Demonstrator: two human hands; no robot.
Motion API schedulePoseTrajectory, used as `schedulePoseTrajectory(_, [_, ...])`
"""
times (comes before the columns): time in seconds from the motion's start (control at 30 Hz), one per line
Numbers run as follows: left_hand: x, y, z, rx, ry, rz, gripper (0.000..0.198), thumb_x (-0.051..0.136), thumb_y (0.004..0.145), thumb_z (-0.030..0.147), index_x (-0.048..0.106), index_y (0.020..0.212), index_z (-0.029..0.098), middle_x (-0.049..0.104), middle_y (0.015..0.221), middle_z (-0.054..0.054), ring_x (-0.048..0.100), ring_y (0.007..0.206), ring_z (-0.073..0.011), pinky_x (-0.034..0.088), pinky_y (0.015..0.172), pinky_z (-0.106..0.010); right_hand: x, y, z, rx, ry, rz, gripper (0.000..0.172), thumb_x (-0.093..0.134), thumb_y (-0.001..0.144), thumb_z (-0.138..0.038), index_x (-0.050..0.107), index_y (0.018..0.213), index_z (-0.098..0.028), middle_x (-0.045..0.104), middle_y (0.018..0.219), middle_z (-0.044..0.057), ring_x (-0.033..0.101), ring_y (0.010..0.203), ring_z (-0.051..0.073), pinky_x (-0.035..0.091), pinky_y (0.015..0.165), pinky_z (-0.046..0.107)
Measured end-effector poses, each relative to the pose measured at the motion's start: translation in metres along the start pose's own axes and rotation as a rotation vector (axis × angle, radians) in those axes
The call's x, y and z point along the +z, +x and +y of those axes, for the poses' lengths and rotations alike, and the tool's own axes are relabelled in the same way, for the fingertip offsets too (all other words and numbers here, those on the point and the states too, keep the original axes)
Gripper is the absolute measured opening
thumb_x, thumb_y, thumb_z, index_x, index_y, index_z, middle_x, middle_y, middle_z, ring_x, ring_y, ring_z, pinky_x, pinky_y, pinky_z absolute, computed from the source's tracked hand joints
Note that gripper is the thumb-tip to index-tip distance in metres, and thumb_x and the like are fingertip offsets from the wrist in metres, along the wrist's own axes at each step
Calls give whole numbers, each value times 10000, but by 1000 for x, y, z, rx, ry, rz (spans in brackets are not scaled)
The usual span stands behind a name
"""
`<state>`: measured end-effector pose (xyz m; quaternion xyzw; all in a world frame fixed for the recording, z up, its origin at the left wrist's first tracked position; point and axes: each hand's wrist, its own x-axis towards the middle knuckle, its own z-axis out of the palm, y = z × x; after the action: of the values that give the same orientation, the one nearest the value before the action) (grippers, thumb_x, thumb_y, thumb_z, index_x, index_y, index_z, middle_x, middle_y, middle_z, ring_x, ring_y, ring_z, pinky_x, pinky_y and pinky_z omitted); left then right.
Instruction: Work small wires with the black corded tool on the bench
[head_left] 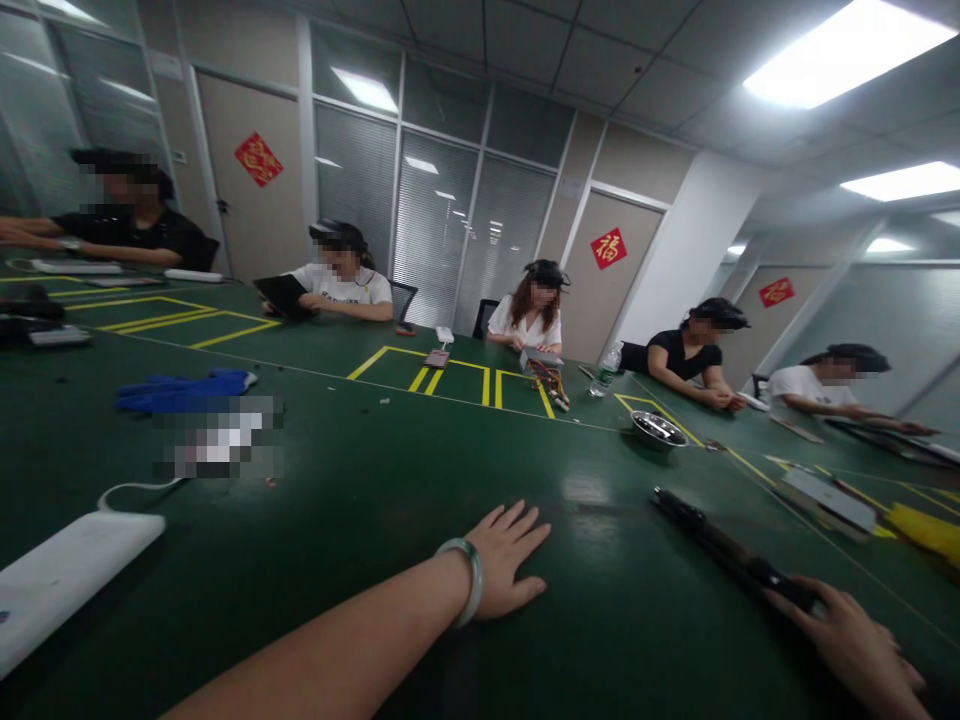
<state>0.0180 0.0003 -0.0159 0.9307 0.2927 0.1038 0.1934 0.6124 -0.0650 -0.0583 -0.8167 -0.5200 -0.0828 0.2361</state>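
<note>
My left hand [510, 562] lies palm down on the green table [360, 540], fingers spread, with nothing in it. A pale green bangle [472, 582] circles its wrist. At the lower right, my right hand [855, 630] is closed around the near end of a long black stick-shaped tool [720, 545]; its exact kind is unclear. The tool's narrow far end points away from me and to the left, low over or on the table. Some fingers of my right hand are hidden behind the hand itself.
At left are a white power bank [71, 580] with a cable, a blurred-out device and blue gloves [187, 390]. Farther off stand a metal bowl [658, 430] and a water bottle [606, 370]. A yellow item [926, 535] lies far right. Several people sit across the table.
</note>
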Motion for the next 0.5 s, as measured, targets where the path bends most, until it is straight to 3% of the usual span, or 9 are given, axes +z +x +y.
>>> schedulePoseTrajectory(0.13, [-2, 0, 3, 3, 42, 45, 766, 384, 895, 585, 19, 1497, 283, 18, 1569, -33, 11, 1429, -291, 52, 1143, -529, 6, -2, -68, -93, 26, -87, 590, 562, 638, -693, 646, 1034, -263, 615, 1063, 136, 575, 979, 349, 442, 822, 462])
schedulePoseTrajectory(0.3, [-9, -1, 8, 30, 97, 77, 817, 408, 886, 581, -32, 1495, 260, -42, 1567, -50, -17, 1427, -306, 20, 1140, -540, 13, -27, -205, -258, 61, -202, 574, 568, 674, -641, 623, 1113, -276, 592, 1152, 73, 500, 1059, 347, 386, 849, 468])
schedulePoseTrajectory(0.4, [-12, 0, 11, 48, 141, 200, 849, 431, 871, 600, -15, 1498, 240, -38, 1569, -57, 0, 1431, -293, 42, 1153, -505, 25, -60, -291, -340, 122, -278, 475, 598, 711, -544, 602, 1122, -305, 581, 1157, 45, 469, 1090, 326, 345, 852, 469])
schedulePoseTrajectory(0.5, [-16, 1, 13, -4, 190, 365, 750, 401, 912, 542, 49, 1499, 235, 33, 1572, -50, 37, 1434, -264, 79, 1163, -464, 41, -97, -363, -437, 221, -334, 389, 607, 747, -420, 593, 1116, -298, 575, 1154, 43, 470, 1080, 293, 330, 845, 428])
